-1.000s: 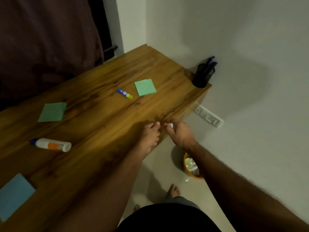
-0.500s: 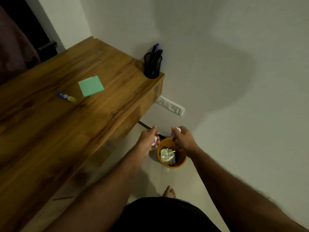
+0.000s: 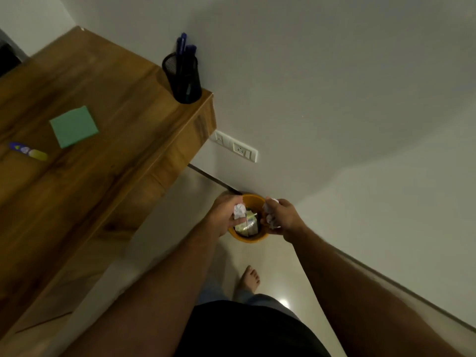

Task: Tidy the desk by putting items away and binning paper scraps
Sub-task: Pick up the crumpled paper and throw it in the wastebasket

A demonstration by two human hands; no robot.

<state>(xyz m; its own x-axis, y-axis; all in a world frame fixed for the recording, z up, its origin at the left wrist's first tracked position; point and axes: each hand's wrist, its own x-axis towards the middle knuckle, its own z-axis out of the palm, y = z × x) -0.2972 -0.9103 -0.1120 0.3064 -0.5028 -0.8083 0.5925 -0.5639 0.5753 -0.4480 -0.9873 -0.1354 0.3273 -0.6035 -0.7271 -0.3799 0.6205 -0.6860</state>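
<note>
Hands meet over the orange bin (image 3: pixel 248 239) at lower centre of the frame, beside the wall; the left hand (image 3: pixel 225 215) curls its fingers round a crumpled white paper scrap (image 3: pixel 239 210), which sits at the fingertips and juts toward the bin's mouth; the right hand (image 3: pixel 282 215) grips more crumpled white paper (image 3: pixel 271 211), one lump showing above the thumb and another below it, both at the near side of the fist and over the bin's right rim; whether that is one wad or two I cannot tell. Inside the bin lies pale, yellowish packaging (image 3: pixel 247 224), its print too blurred to read.

Up and to the left, the wooden desk (image 3: pixel 108 161) fills the left half of the frame; on it a green sticky-note pad (image 3: pixel 74 126) lies flat in the upper left, and just below and left of it a small glue stick (image 3: pixel 28 151) with a blue end and a yellow end lies on its side, apart from the pad; its label shows a pale patch but no legible writing. At the desk's far corner, against the wall, stands a black mesh pen holder (image 3: pixel 184 78) with blue pens upright in it. On the wall right of the desk's edge is a white socket plate (image 3: pixel 235 148); a bare foot (image 3: pixel 249 279) rests on the pale floor below the bin.
</note>
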